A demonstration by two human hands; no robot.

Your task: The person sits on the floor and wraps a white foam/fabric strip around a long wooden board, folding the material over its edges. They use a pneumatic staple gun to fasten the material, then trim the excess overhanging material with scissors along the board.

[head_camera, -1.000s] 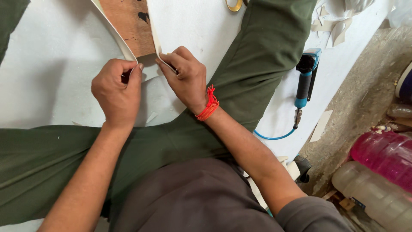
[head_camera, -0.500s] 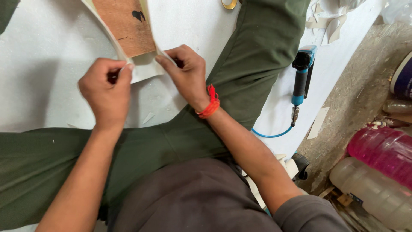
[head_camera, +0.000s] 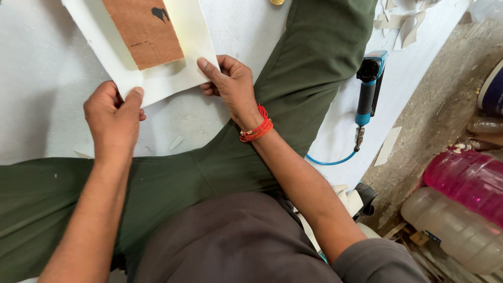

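**Cream sheet held flat at its near edge**

Since the earlier frames both hands have spread apart: half a second ago they were pinched close together at the sheet's near corner, and now they sit at separate points along its lower edge, with the sheet lying flatter and more of the brown board showing.

At the left, the left hand (head_camera: 112,118) is closed in a pinch on the lower left edge of the cream sheet (head_camera: 157,76), thumb on top and fingers curled beneath. On the sheet lies a brown cardboard panel (head_camera: 142,31) bearing a small black mark. The sheet rests on the white work surface (head_camera: 36,99), between the person's spread legs in green trousers (head_camera: 309,68).

Further right, the right hand (head_camera: 230,84) grips the sheet's lower right corner, thumb laid along the edge; a red thread bracelet (head_camera: 255,130) circles the wrist.

Judging from this, the sheet looks positioned around the board but not wrapped: its margins lie flat and unfolded, so any folding or fixing appears to remain.

At the far right, a blue-and-black air tool (head_camera: 368,84) with a blue hose (head_camera: 331,160) lies untouched, and plastic bottles (head_camera: 461,209) lie on the ground.
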